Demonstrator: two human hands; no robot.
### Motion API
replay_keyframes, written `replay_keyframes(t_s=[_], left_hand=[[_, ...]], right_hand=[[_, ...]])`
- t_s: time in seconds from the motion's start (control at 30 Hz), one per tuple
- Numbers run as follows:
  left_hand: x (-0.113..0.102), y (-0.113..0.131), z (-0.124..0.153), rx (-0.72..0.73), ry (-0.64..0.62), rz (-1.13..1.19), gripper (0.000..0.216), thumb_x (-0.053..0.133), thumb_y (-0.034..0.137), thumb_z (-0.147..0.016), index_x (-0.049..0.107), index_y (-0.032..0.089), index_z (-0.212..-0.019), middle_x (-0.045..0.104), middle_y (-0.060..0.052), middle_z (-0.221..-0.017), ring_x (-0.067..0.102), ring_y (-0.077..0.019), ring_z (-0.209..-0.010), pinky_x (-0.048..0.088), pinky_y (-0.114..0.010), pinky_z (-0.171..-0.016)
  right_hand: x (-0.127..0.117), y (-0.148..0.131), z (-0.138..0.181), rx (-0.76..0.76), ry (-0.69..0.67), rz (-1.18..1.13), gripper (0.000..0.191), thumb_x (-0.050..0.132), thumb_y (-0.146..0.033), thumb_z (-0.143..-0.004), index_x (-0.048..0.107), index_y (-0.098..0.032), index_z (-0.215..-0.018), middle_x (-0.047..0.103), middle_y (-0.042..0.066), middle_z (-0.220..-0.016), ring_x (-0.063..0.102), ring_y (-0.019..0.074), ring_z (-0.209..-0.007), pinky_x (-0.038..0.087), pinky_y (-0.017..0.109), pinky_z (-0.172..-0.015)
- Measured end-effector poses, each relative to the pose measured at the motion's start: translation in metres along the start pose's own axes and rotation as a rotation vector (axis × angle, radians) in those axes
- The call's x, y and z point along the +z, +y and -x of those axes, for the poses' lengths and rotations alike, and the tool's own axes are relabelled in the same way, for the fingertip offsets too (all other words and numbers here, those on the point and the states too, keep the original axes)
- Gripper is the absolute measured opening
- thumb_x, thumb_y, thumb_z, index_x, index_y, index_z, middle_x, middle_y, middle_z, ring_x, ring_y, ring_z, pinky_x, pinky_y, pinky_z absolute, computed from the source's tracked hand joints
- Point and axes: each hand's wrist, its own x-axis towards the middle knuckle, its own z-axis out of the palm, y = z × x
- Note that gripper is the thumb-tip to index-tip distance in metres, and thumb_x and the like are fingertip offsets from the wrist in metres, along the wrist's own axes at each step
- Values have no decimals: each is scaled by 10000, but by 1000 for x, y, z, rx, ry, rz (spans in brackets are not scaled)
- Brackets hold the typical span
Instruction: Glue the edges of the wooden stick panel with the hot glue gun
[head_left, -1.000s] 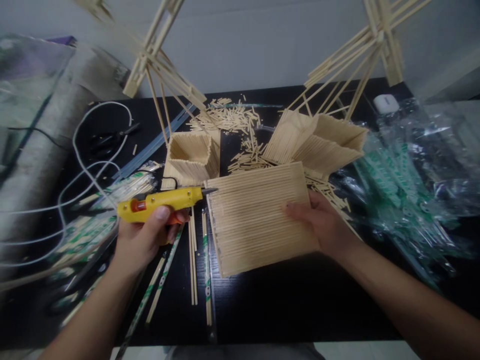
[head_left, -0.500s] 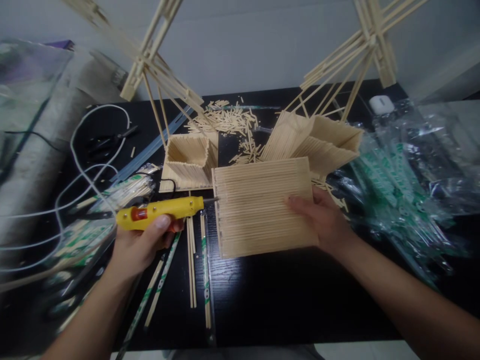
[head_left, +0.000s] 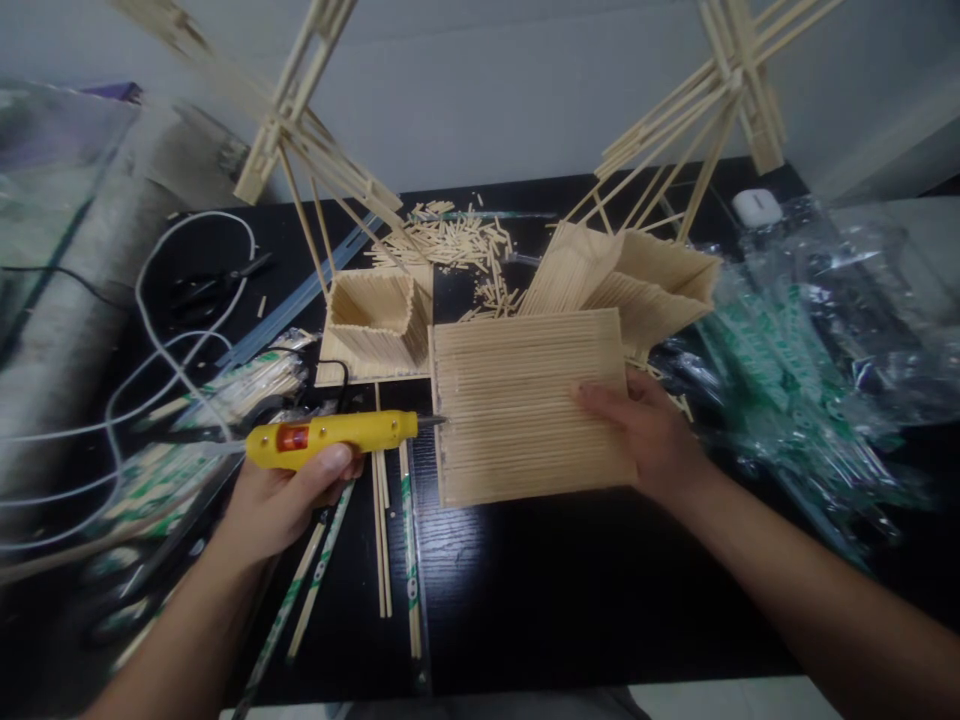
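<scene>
My left hand (head_left: pixel 300 490) is wrapped round a yellow hot glue gun (head_left: pixel 360 430) with a white cord at its back. Its dark metal nozzle points right and meets, or nearly meets, the left edge of a flat panel (head_left: pixel 517 410) of thin wooden sticks laid side by side. My right hand (head_left: pixel 649 425) grips that panel by its right edge, thumb on the near face and fingers hidden behind. Just past the panel stand a square stick box (head_left: pixel 375 345) on a stick base, at left, and a tilted stick structure (head_left: pixel 577 265), at right.
Cut stick pieces (head_left: pixel 457 240) lie in a heap at the back. Black-handled pliers (head_left: pixel 210 285) and a blue ruler (head_left: pixel 292 290) are at left, among looping white cord. Wrapped chopsticks (head_left: pixel 322 560) lie in front; clear and green wrappers (head_left: pixel 802 370) pile up at right.
The glue gun in my left hand has moved slightly right and down along the panel's left edge. The panel has shifted up a little and is still in my right hand.
</scene>
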Motion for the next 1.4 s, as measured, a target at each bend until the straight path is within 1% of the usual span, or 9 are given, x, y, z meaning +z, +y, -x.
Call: replay_keyframes(t_s=[0.13, 0.47, 0.6, 0.73, 0.8, 0.87, 1.03, 1.17, 1.4], left_hand=[[4, 1, 0, -16, 50, 18, 545, 864, 702, -900, 755, 227, -656, 659, -30, -571, 588, -174, -466, 449, -251, -383], [12, 10, -5, 8, 96, 78, 563, 845, 711, -920, 709, 222, -677, 601, 5, -576, 549, -154, -443, 449, -251, -362], [16, 17, -7, 17, 117, 101, 567, 883, 719, -888, 718, 223, -667, 596, 2, -559, 553, -164, -449, 453, -257, -346], [21, 26, -10, 52, 162, 140, 565, 925, 728, -855, 764, 213, -689, 685, -24, -580, 591, -166, -448, 462, -245, -343], [23, 29, -10, 58, 180, 127, 576, 937, 744, -835, 816, 195, -712, 777, -66, -650, 612, -165, -443, 478, -248, -347], [22, 28, -10, 59, 186, 120, 583, 934, 751, -832, 838, 186, -724, 808, -83, -685, 618, -164, -433, 483, -255, -348], [19, 23, -8, 68, 164, 125, 550, 904, 706, -889, 777, 209, -691, 701, -32, -592, 589, -165, -440, 441, -257, -340], [20, 23, -8, 74, 168, 152, 538, 912, 695, -896, 747, 212, -726, 675, -17, -594, 594, -166, -475, 448, -250, -356], [22, 28, -10, 79, 185, 187, 574, 931, 713, -866, 717, 212, -683, 634, -2, -594, 556, -151, -461, 451, -246, -352]], right_hand=[[0, 1, 1, 18, -33, -3, 360, 1076, -542, -684, 856, -310, -849, 881, 27, -900, 849, 339, -902, 675, 505, -909], [1, 1, 5, 26, -96, -7, 357, 1093, -537, -695, 868, -299, -839, 852, 4, -814, 797, 256, -747, 673, 422, -820], [2, -1, 7, 36, -108, 14, 362, 1076, -554, -717, 876, -284, -851, 881, 35, -875, 838, 297, -836, 676, 441, -850], [3, -1, 7, 47, -105, 15, 350, 1069, -528, -720, 860, -276, -843, 900, 53, -923, 855, 333, -892, 677, 480, -886], [4, -1, 7, 49, -107, 12, 354, 1074, -524, -712, 854, -272, -827, 900, 54, -921, 855, 333, -891, 673, 474, -882], [4, 0, 7, 45, -109, 12, 361, 1081, -530, -703, 857, -272, -822, 896, 50, -901, 854, 325, -876, 669, 456, -858], [3, 0, 8, 32, -113, 23, 350, 1082, -527, -706, 869, -276, -825, 888, 41, -868, 849, 311, -839, 662, 430, -811], [3, 0, 7, 17, -129, 27, 364, 1080, -555, -722, 874, -273, -825, 888, 45, -868, 850, 308, -838, 660, 421, -805], [2, 0, 7, 9, -170, 53, 361, 1056, -576, -752, 883, -276, -852, 905, 62, -921, 857, 327, -871, 684, 471, -871]])
